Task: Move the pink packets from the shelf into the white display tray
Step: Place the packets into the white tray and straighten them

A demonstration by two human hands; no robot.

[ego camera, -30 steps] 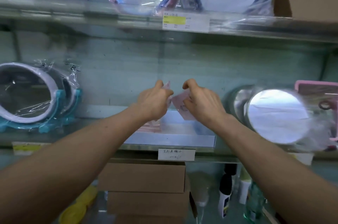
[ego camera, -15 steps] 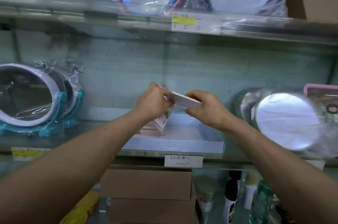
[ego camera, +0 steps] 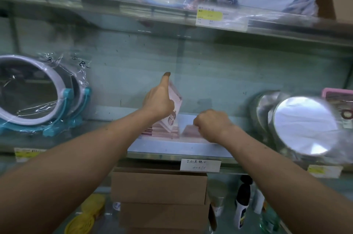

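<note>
Retail shop, general-goods aisle. Tiered grey metal shelving (ego camera: pixel 95 2) carries goods facing out. A yellow-and-white printed price label (ego camera: pixel 221 18) is fixed to the upper shelf edge, a handwritten white paper tag (ego camera: pixel 200 165) to the lower one, with small yellow shelf labels (ego camera: pixel 28 152) further along. Stock sits in clear plastic wrap: a round white-rimmed mirror on a teal stand (ego camera: pixel 28 96) at left, a round silver mirror (ego camera: pixel 305 125) at right. Flat pink packets (ego camera: pixel 162 130) are stacked in a shallow white display tray (ego camera: pixel 179 148). Plain brown cardboard boxes (ego camera: pixel 158 186) are piled beneath, beside a black-and-white plastic bottle (ego camera: pixel 242 207).
</note>
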